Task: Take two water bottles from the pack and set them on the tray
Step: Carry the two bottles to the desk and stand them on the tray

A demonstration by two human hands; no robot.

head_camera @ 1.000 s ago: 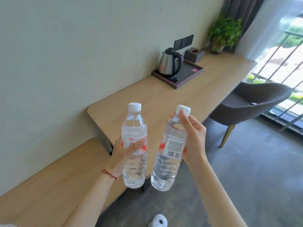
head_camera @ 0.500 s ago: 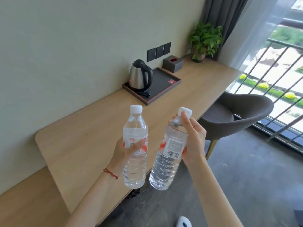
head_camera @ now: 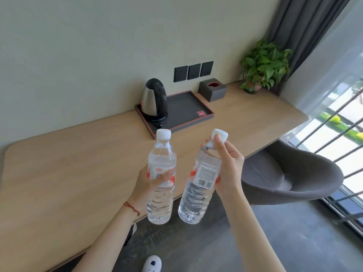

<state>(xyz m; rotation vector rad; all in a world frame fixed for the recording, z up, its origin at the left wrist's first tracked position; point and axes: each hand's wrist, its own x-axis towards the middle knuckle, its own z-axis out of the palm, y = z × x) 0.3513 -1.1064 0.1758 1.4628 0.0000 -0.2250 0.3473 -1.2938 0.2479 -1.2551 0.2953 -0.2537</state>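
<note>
My left hand (head_camera: 146,185) grips a clear water bottle (head_camera: 161,201) around its red and white label, held upright above the desk's front edge. My right hand (head_camera: 228,169) holds a second water bottle (head_camera: 198,195), tilted slightly with its white cap to the right, fingers along its neck and label. Both bottles are full and capped. The dark tray (head_camera: 186,108) with a red rim lies on the wooden desk (head_camera: 78,163) beyond the bottles, against the wall. The pack is not in view.
A steel and black kettle (head_camera: 154,101) stands on the tray's left end. A dark tissue box (head_camera: 213,89) and a potted plant (head_camera: 263,65) sit to the tray's right. A grey chair (head_camera: 290,175) is tucked under the desk on the right. A window with bars is far right.
The view has moved along the desk toward the tray, which is now larger and nearer. Both hands keep the same hold on their bottles.
</note>
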